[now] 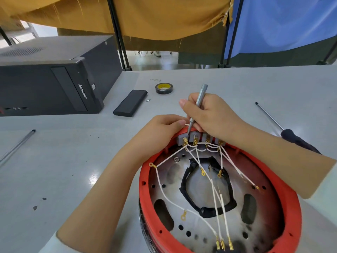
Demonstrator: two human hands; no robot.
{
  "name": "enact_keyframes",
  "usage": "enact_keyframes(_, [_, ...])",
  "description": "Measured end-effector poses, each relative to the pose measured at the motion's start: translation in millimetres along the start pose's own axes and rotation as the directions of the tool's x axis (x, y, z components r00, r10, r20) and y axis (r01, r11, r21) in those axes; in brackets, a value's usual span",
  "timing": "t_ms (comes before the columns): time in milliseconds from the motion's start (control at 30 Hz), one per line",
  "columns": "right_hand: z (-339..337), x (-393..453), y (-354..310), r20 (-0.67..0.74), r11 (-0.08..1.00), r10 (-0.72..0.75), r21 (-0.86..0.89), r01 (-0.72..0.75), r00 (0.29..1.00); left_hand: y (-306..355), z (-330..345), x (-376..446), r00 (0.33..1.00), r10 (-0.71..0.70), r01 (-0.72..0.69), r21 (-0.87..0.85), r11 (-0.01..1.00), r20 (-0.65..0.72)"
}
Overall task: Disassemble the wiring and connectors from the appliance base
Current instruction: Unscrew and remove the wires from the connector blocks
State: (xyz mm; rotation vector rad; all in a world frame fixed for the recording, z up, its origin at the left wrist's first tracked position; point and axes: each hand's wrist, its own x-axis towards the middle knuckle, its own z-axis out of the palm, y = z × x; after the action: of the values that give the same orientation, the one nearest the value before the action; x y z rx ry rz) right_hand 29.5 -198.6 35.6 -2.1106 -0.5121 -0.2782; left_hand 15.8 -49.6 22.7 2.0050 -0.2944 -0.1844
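Note:
The round appliance base (290, 196) has a red rim and a metal plate inside, and lies on the table in front of me. White wires (215, 194) with brass ring and spade terminals run across it from a row of grey connector blocks (182, 138) at the far rim. My right hand (209, 114) grips a slim silver screwdriver (199, 99), its tip down at the leftmost block. My left hand (160, 132) rests on the red rim beside that block, fingers pinching at a wire end.
A black computer tower (54, 83) lies at the left. A black flat case (130, 103), a tiny screw (148, 100) and a tape roll (163, 88) lie beyond the hands. A long black-handled screwdriver (284, 130) lies at right, a clear rod (17, 146) at left.

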Motion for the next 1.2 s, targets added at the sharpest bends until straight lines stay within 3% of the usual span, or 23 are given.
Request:
enact_keyframes(100, [3, -2, 8, -0.041, 0.999, -0.035, 0.029, 0.036, 0.999, -2, -1, -2, 0.999, 0.029, -0.031, -0.063, 0.998, -0.039])
enact_keyframes(433, [6, 0, 14, -0.018, 0.998, -0.064, 0.008, 0.064, 0.998, 1, -3, -8, 0.993, 0.113, -0.111, 0.124, 0.986, -0.011])
enact_keyframes(533, [7, 2, 13, -0.006, 0.999, -0.027, 0.025, 0.027, 1.0, -1, 2, -7, 0.986, 0.145, -0.122, 0.228, 0.966, -0.086])
enact_keyframes(933, [12, 17, 3, 0.022, 0.987, 0.142, -0.074, -0.14, 0.99, -3, 3, -4, 0.989, 0.106, -0.079, 0.247, 0.966, -0.098])
enact_keyframes(1200, [10, 5, 6, -0.064, 0.99, 0.103, 0.104, -0.096, 0.993, -4, 2, -4, 0.988, 0.128, -0.104, 0.233, 0.967, -0.088])
